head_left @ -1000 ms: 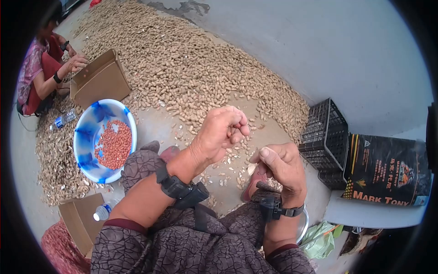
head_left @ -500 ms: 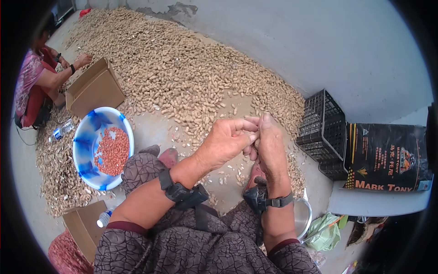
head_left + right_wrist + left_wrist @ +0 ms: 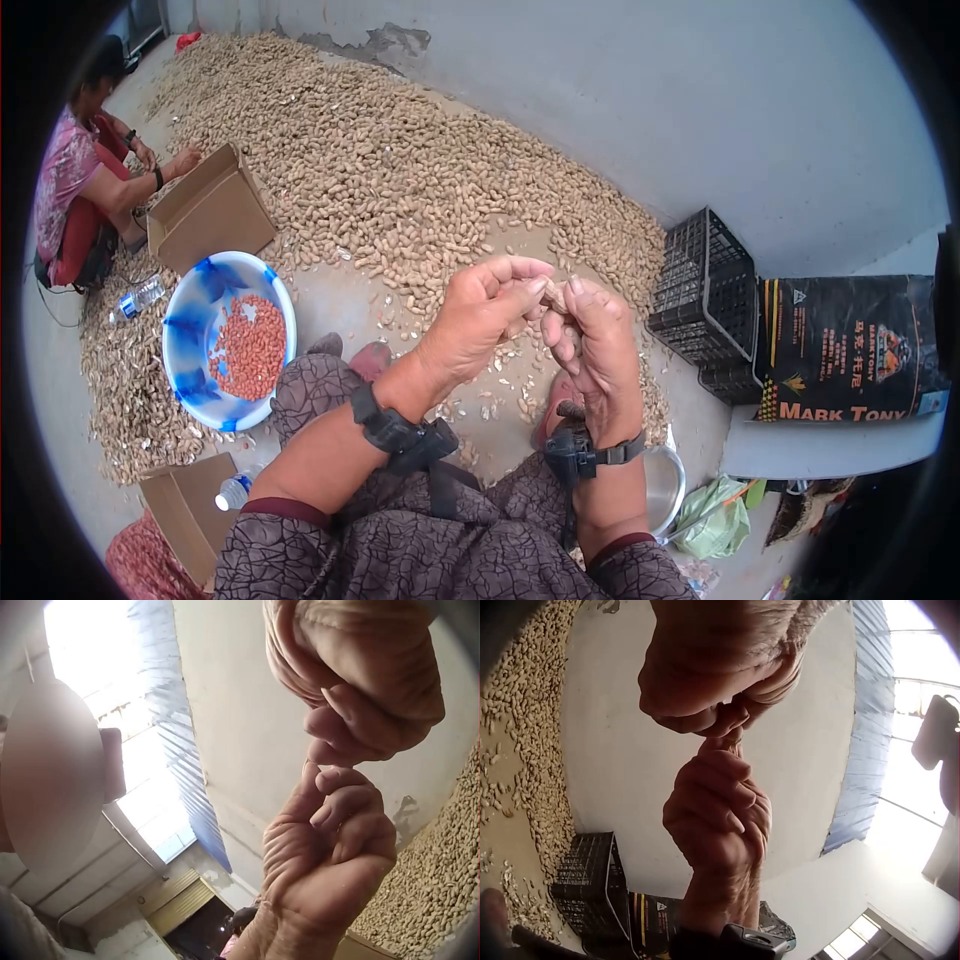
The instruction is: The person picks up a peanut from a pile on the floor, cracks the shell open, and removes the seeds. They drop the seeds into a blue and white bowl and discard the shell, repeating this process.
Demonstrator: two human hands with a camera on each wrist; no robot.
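My two hands meet in front of me above my lap. The left hand (image 3: 525,288) and the right hand (image 3: 578,300) both pinch one small peanut pod (image 3: 556,293) between thumb and fingertips. In the left wrist view the pod (image 3: 733,739) shows as a tan sliver between the left hand (image 3: 720,712) above and the right hand (image 3: 718,761) below. The right wrist view shows the right hand (image 3: 330,746) and left hand (image 3: 319,780) fingertip to fingertip, with the pod almost hidden.
A big heap of unshelled peanuts (image 3: 400,170) covers the floor. A blue-and-white bowl (image 3: 190,310) of red kernels (image 3: 250,345) stands left. Nearby are cardboard boxes (image 3: 210,210), another seated person (image 3: 75,170), a black crate (image 3: 705,290), a black bag (image 3: 850,345), a water bottle (image 3: 235,490) and a metal bowl (image 3: 668,485).
A second ago my hands were apart. The right hand rose to meet the left, and both now pinch the pod between them.
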